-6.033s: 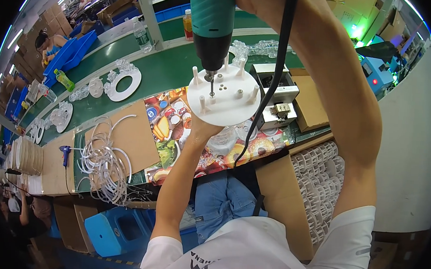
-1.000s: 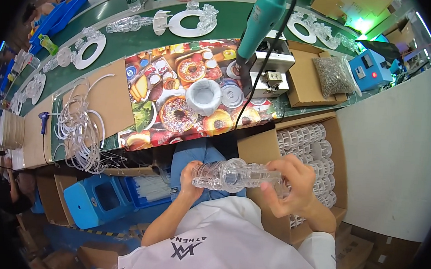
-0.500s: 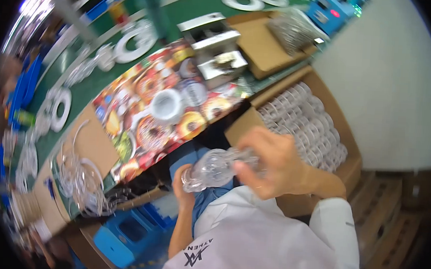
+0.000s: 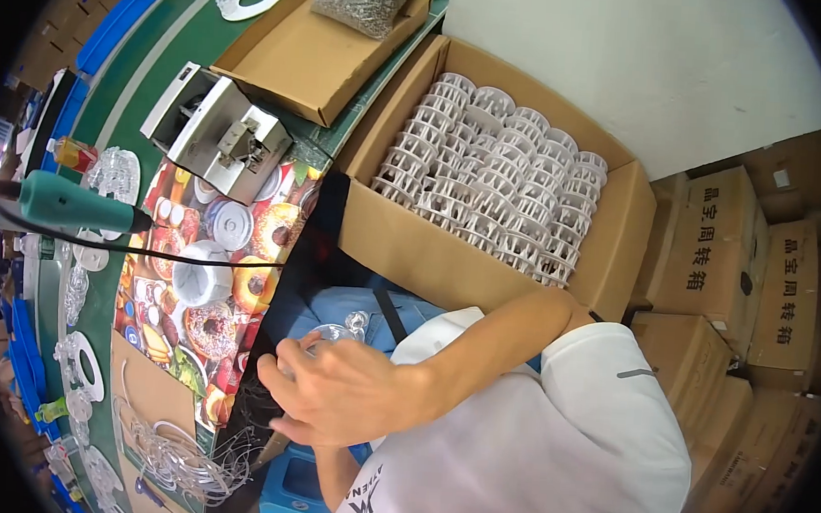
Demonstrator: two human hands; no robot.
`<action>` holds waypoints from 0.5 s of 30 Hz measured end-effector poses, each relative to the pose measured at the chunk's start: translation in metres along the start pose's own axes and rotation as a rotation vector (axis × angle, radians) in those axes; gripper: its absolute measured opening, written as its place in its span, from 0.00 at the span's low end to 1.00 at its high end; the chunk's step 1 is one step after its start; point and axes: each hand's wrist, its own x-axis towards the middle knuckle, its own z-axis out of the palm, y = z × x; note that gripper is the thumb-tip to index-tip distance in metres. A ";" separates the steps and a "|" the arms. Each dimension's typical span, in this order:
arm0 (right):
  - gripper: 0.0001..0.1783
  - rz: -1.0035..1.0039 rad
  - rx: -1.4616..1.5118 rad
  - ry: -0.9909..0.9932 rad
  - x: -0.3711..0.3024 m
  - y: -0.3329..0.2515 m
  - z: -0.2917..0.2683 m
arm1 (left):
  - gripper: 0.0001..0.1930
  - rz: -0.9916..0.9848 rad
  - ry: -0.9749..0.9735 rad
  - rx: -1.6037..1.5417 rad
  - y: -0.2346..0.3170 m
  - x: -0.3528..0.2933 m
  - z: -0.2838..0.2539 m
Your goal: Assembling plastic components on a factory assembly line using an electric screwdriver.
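A clear, glass-like piece (image 4: 332, 333) with a round knob at one end shows above my right hand (image 4: 341, 393), over my lap. The fingers of that hand are curled round it, and its lower part is hidden. My left forearm (image 4: 333, 473) comes up underneath; the left hand itself is covered by the right, so its fingers do not show. To the left of my hands, a white cup-like part (image 4: 203, 272) rests on the table's picture-printed cover (image 4: 209, 329).
A teal power screwdriver (image 4: 80, 203) hangs over the table with its black cord. A metal fixture (image 4: 216, 132) stands behind the cover. An open carton (image 4: 494, 280) of stacked white ring parts is ahead of me. Tangled clear tubing (image 4: 182, 459) lies left; closed cartons (image 4: 702, 246) stand right.
My view has swung to the right. My right hand has moved down over the near end of the clear piece and now covers my left hand. The screwdriver has come into view.
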 end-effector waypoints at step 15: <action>0.14 1.180 -0.464 0.308 -0.124 0.525 -0.034 | 0.24 -0.108 0.062 -0.345 -0.002 0.011 -0.012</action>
